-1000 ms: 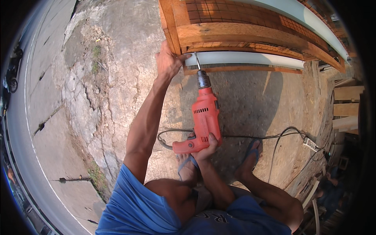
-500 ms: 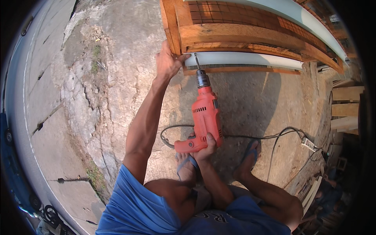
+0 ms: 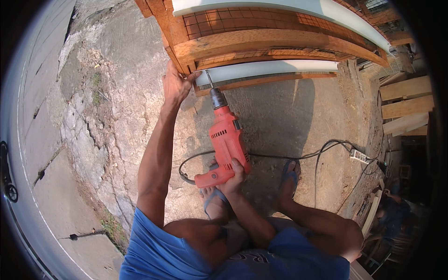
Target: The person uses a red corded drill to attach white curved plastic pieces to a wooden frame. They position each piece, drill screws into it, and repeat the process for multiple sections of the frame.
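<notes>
My right hand is wrapped around a red electric drill, low on its body near the handle. The drill's thin bit meets the left end of a white channel-shaped strip; whether it has cut in, I cannot tell. My left hand grips the corner post of a wooden frame, with its thumb pressed at the strip's end close to the bit. Some of the left fingers are hidden behind the post. Wire mesh fills the frame between its rails.
A black cord runs from the drill to a white power strip on the right. Wooden boards lie farther right, with a person below them. My sandalled feet stand on cracked concrete. A road edges the far left.
The frame, drill and both hands sit farther left in the picture, as my view has shifted. The drill leans slightly more to the left. Both holds are the same.
</notes>
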{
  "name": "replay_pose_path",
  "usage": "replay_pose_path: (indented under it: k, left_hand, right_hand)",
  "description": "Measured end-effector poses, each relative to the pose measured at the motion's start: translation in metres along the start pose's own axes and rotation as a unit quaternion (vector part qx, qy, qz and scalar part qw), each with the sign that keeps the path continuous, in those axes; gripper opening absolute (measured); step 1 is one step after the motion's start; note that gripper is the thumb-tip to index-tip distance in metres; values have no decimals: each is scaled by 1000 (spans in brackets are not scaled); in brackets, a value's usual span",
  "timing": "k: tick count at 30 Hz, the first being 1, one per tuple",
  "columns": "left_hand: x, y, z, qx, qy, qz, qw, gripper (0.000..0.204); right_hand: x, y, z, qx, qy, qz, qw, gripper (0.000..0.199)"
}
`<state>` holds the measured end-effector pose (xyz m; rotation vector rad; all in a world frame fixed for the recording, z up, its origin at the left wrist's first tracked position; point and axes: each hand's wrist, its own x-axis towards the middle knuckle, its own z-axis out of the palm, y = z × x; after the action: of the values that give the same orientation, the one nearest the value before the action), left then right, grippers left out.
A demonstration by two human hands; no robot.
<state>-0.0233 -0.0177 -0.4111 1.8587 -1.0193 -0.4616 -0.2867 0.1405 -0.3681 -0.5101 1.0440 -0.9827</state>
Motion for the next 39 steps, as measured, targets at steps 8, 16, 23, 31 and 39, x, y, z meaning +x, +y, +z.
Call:
replay_pose_path:
  k: [8,16,23,31,39]
  left_hand:
    - [-8,2,5,-5,32,11,999,71]
    - [-76,22,34,16,232,82,969,39]
    - [-109,46,45,-203,-74,-115,970,45]
    - [-49,112,27,144,-261,164,940,23]
    - [-22,140,72,360,-243,321,842,39]
  right_hand:
    - [14,-10,-43,-21,-11,-65,998,56]
    - [-9,-31,-117,76,-34,-2,997,56]
    - [4,-23,-165,114,120,133,977,61]
    - [47,-82,-119,-483,308,-216,791,71]
    - [222,-285,-13,-570,-150,-175,789,40]
